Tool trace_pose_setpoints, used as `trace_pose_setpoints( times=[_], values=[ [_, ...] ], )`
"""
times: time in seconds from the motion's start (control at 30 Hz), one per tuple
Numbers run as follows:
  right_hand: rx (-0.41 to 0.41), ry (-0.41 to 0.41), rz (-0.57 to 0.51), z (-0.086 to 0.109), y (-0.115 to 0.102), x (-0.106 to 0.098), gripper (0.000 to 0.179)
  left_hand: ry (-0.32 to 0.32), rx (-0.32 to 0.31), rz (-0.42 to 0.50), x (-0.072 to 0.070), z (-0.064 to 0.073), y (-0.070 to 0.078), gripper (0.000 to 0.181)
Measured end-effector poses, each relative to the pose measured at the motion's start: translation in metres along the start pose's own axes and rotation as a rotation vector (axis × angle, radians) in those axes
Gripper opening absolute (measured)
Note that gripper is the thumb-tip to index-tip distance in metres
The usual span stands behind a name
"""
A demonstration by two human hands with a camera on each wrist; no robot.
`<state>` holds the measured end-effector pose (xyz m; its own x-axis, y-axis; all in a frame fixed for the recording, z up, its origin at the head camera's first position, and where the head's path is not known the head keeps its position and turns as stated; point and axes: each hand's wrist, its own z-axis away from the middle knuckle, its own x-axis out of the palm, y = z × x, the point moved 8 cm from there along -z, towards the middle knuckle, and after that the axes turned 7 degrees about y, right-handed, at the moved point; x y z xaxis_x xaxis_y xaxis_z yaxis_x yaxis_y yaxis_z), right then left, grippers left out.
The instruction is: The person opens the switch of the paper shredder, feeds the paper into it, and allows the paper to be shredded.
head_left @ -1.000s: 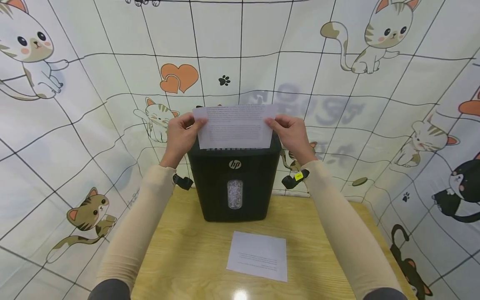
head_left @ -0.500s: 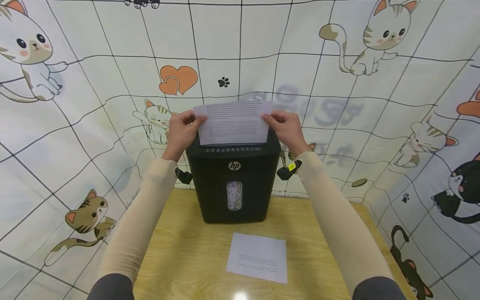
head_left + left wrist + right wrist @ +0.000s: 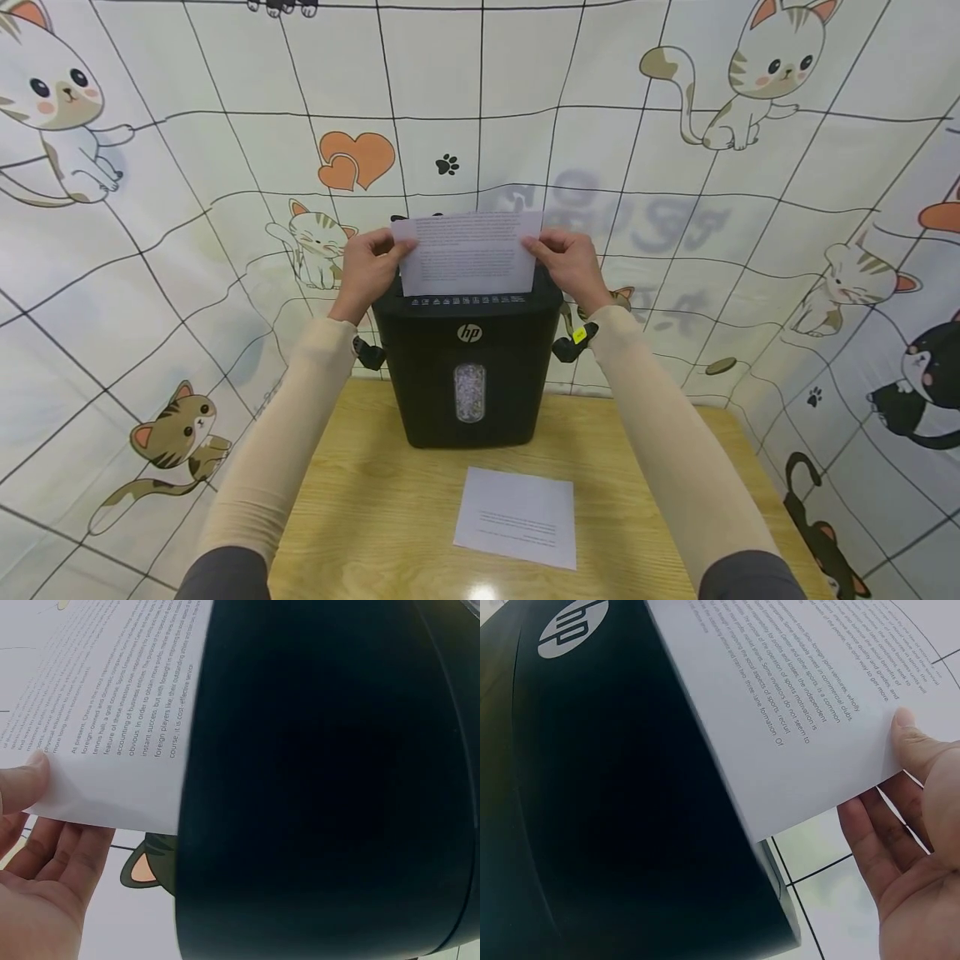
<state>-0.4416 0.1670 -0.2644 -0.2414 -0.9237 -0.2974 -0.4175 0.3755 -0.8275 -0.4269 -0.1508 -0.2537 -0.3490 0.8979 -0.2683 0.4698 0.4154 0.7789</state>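
A printed sheet of paper (image 3: 471, 254) stands upright over the top of a black hp paper shredder (image 3: 427, 375). My left hand (image 3: 367, 268) pinches the sheet's left edge between thumb and fingers. At the right edge, my right hand (image 3: 572, 262) pinches it the same way. In the left wrist view, the thumb lies on the printed face of the paper (image 3: 112, 780), with fingers behind. The right wrist view has the paper (image 3: 795, 780) reaching down behind the shredder's upper front edge. Whether its lower edge sits in the slot is hidden there.
A second sheet with a few printed lines (image 3: 516, 518) lies on the wooden table (image 3: 375, 500) in front of the shredder. Shreds show through the shredder's small window (image 3: 470, 392). A cat-patterned sheet covers the wall (image 3: 517, 75) close behind.
The paper first shifted slightly up and left, uncovering the row of symbols on the shredder's top, then came down a little. My right hand moved slightly left with it. Both hands kept their pinch.
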Motion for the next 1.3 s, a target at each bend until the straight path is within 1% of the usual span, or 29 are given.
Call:
trace_pose_setpoints(
  times=[0.1,0.23,0.4,0.7,1.0,1.2,1.3],
  values=[
    [-0.005,-0.007,0.015,0.001,0.002,0.001,0.035,-0.005,-0.018,-0.002,0.000,0.001,-0.004,0.030],
    [0.006,-0.024,0.023,0.003,0.004,0.003,0.035,-0.003,-0.019,-0.001,0.000,0.002,-0.008,0.029],
    [0.055,-0.046,0.023,0.005,0.010,0.006,0.035,-0.007,-0.022,-0.022,0.000,0.004,-0.012,0.030],
    [0.114,-0.063,0.027,0.008,0.018,0.008,0.040,-0.044,-0.064,-0.025,0.003,0.008,-0.017,0.033],
    [0.138,-0.087,0.078,0.013,0.023,0.010,0.040,-0.049,-0.088,-0.071,0.003,0.011,-0.024,0.032],
    [0.122,-0.105,0.100,0.014,0.022,0.011,0.040,-0.059,-0.076,-0.065,0.003,0.013,-0.025,0.030],
    [0.112,-0.106,0.108,0.014,0.021,0.012,0.040,-0.067,-0.080,-0.057,0.004,0.014,-0.026,0.031]
  ],
)
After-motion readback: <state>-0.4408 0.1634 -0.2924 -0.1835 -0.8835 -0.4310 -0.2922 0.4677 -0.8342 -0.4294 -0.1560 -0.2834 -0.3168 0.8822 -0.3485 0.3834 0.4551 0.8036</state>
